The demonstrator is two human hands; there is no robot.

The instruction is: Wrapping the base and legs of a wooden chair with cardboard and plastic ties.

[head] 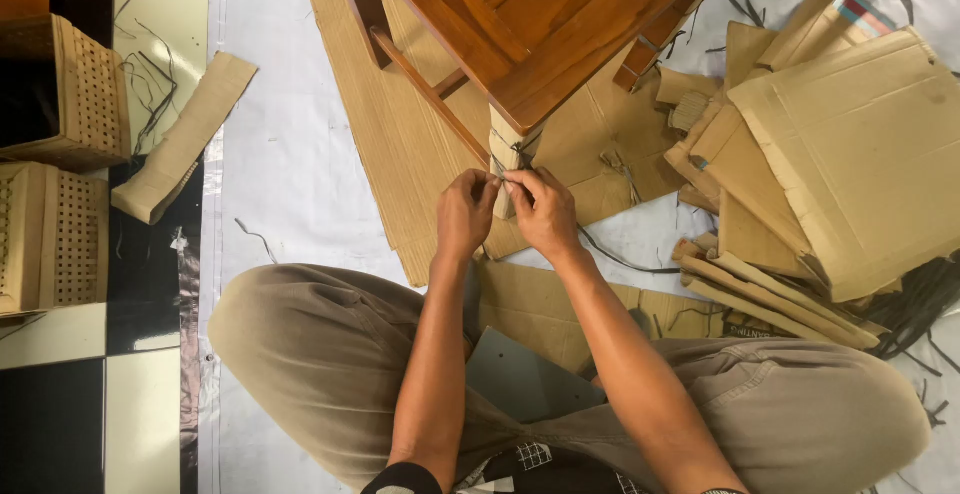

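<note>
Under the corner of the wooden chair, the left hand and right hand pinch shut on a thin strap around the cardboard-wrapped leg. It looks like the tying step. The strap likely needs a firm, even pull.

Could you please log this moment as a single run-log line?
left hand: pinching strap at cardboard-wrapped table leg | right hand: same | wooden table on cardboard sheet

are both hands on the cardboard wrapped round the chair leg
Yes, the left hand and right hand meet with fingertips on the cardboard wrap around the wooden chair leg.
</note>
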